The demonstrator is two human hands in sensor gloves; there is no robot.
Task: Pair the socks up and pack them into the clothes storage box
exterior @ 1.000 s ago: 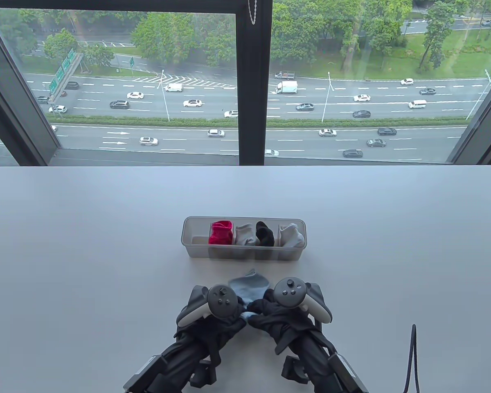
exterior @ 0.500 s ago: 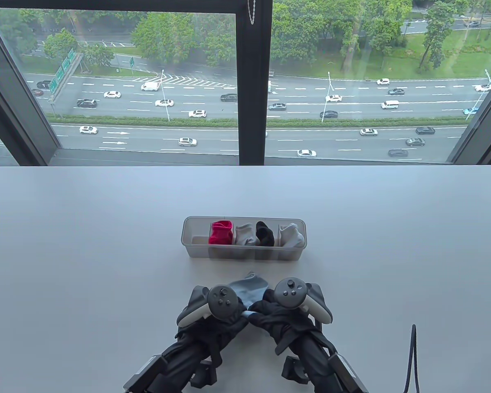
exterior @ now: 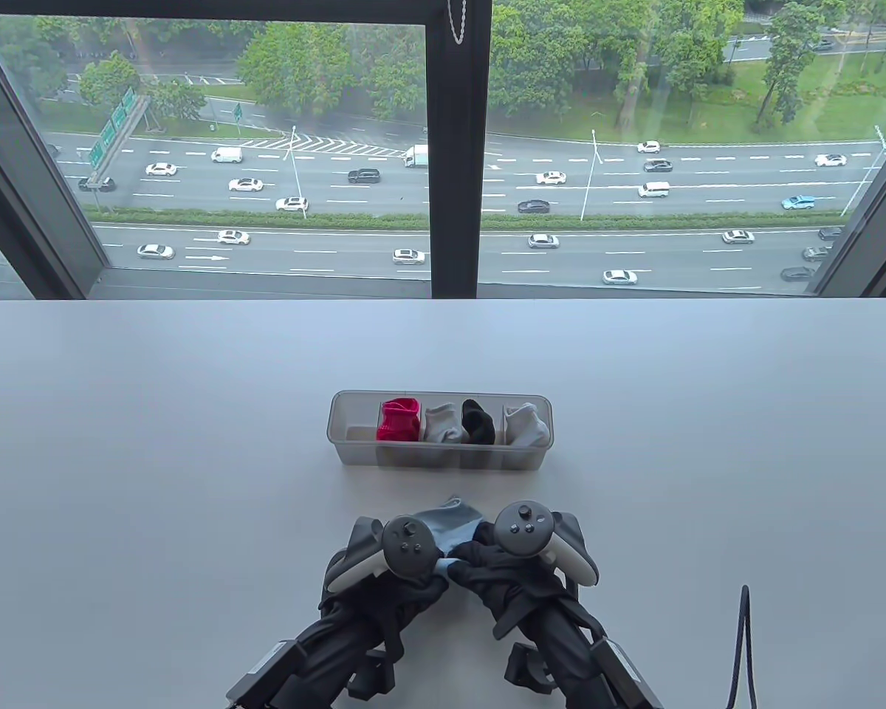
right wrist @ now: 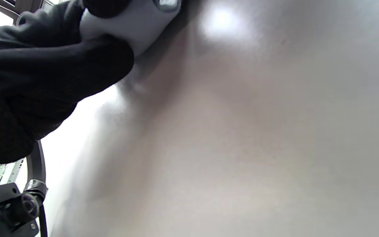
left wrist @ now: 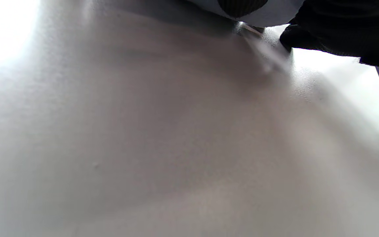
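Near the front edge of the white bench (exterior: 155, 443), left hand (exterior: 384, 583) and right hand (exterior: 509, 576) drawn close together, both clamped on a pale blue sock (exterior: 454, 521). Sock bunched between the two, part of it fanning out toward the box (exterior: 354, 447), a small fold showing low between the knuckles. Fingers curled into the fabric on both sides, though trackers cover most of each grip from above.

Box well clear of the hands, further back on the bench, long side facing the person. Clear plastic, divided into compartments. Leftmost compartment holding nothing visible; next, a red sock bundle (exterior: 399, 419); then a grey bundle (exterior: 441, 423) and a black bundle (exterior: 478, 422) side by side, whether in one compartment or two hard to tell; at the right end, another grey-white bundle (exterior: 526, 426).

Left wrist view: mostly blurred bench surface, a dark gloved fingertip (left wrist: 294, 38) at the top right. Right wrist view: dark gloved fingers (right wrist: 44, 75) pressed around something pale at the top left.

Thin black cable (exterior: 743, 642) rising at the bench's lower right.
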